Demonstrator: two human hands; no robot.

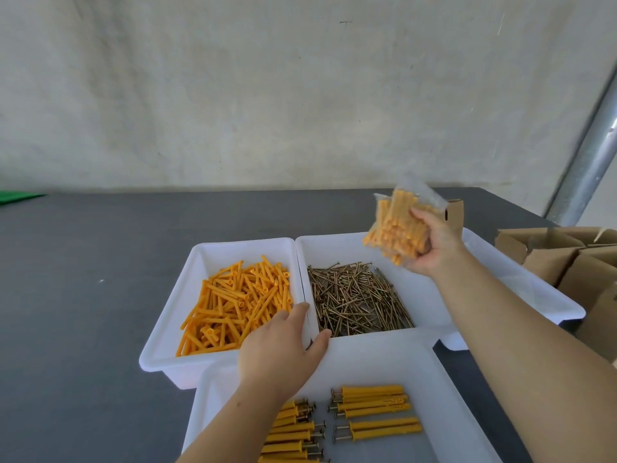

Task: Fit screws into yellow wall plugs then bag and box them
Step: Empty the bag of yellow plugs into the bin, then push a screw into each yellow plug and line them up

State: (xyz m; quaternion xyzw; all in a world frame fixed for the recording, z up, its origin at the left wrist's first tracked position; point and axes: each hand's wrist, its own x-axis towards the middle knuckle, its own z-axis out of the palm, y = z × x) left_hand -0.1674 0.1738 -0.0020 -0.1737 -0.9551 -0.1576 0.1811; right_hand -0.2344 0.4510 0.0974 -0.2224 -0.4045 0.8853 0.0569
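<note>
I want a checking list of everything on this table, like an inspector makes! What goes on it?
Surface: dark grey table.
Job's things: loose yellow plugs in the left white tray; screws in the middle tray; plugs with screws fitted in the near tray; a clear bag of plugs held up; cardboard boxes at the right.
Clutter: something green at the far left edge.
Grip: the right hand grips the bag; the left hand rests open at the plug tray's corner.
Cables: nothing seen.
Surroundings: pale wall; metal pole at right.
</note>
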